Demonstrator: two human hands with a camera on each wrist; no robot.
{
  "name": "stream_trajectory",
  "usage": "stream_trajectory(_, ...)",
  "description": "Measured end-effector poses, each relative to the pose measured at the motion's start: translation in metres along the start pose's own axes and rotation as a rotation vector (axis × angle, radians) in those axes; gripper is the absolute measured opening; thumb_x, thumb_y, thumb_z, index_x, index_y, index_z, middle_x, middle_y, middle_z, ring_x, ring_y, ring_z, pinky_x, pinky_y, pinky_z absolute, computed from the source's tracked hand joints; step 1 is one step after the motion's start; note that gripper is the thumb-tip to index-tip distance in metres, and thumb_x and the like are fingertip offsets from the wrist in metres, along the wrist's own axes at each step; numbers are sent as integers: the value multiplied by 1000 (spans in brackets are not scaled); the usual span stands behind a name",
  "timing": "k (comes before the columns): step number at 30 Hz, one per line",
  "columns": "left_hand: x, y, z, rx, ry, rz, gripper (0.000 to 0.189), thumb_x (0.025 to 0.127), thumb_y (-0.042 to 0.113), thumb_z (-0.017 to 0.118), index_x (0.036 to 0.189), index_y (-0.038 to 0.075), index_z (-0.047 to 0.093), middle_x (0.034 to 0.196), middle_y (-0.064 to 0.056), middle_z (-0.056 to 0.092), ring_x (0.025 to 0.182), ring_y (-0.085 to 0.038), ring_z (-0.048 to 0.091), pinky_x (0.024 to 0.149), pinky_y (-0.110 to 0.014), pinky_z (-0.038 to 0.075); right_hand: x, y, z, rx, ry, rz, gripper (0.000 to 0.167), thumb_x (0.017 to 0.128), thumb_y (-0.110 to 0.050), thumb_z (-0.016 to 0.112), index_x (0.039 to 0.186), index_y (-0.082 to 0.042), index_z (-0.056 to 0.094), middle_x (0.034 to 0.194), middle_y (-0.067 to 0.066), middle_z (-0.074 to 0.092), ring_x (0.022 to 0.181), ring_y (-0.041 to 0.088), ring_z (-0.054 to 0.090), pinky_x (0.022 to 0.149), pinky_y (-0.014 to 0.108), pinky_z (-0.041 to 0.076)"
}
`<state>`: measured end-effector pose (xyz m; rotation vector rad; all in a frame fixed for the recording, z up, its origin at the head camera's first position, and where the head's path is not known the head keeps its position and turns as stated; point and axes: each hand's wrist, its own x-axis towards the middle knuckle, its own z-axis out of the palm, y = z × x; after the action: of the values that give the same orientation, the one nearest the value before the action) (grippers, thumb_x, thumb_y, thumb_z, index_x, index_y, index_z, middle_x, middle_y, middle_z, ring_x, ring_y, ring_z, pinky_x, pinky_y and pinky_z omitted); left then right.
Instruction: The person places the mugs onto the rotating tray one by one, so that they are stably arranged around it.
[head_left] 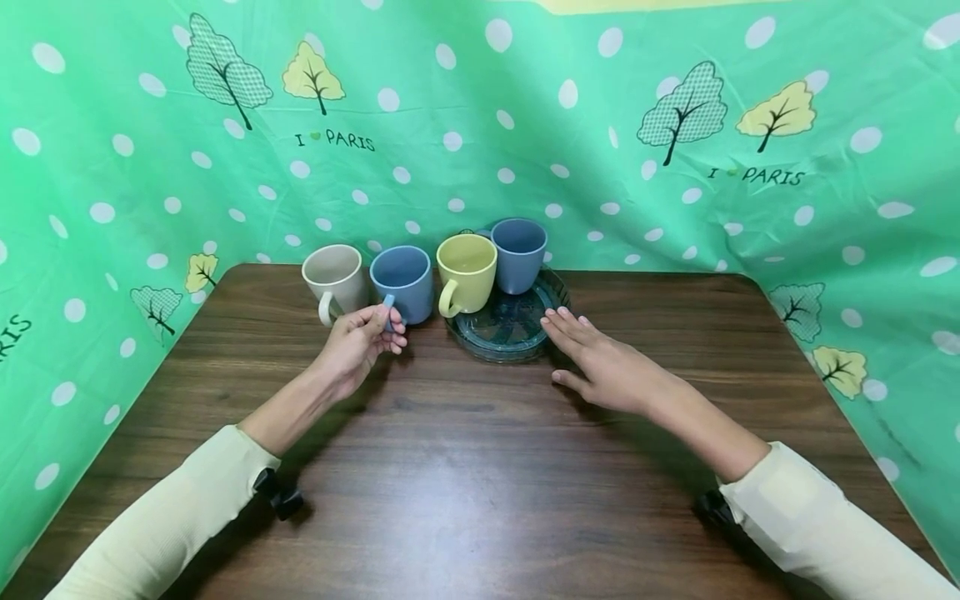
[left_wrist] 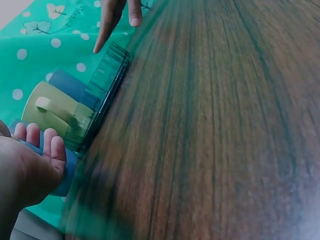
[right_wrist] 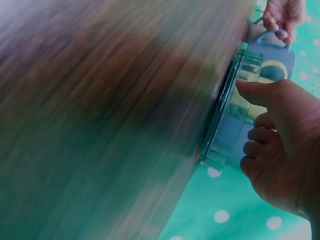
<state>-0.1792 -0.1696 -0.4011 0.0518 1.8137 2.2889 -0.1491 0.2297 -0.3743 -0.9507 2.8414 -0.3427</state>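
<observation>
My left hand [head_left: 358, 346] pinches the handle of a blue mug [head_left: 405, 283] between thumb and fingers; the mug stands upright near the back of the table. Left of it is a grey-white mug [head_left: 337, 279]. A round clear glass dish [head_left: 506, 333] sits to its right, holding a yellow mug [head_left: 467, 271] and a second blue mug [head_left: 519, 254], both upright. My right hand [head_left: 603, 362] is beside the dish's right edge, fingers straight and nothing in its grasp. In the right wrist view, the right thumb [right_wrist: 257, 92] overlaps the dish.
The dark wooden table [head_left: 465, 492] carries all of these things. A green dotted cloth [head_left: 480, 117] with printed trees hangs right behind the mugs and along both sides. Dark straps with small black devices [head_left: 279, 493] are at the sleeve cuffs.
</observation>
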Motion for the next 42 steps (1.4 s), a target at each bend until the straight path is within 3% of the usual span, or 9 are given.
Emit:
stream_trajectory(14,-7,-3,-2,-8,-24,23,34,123,16,44,105,2,69,93,0,70,83,-14,71,79,-23,62,-4,11,3,-18,-19,32,78,113,-24,70,175,3,31,185,28,26,174,47,22,140,67,25)
stream_trajectory(42,-26,-1,-3,19,-27,36,37,124,19,41,97,11,65,95,-1,65,85,-13,68,79,-22,61,-6,5,6,60,-26,13,75,115,-29,67,176,-2,33,186,24,26,175,46,21,140,67,24)
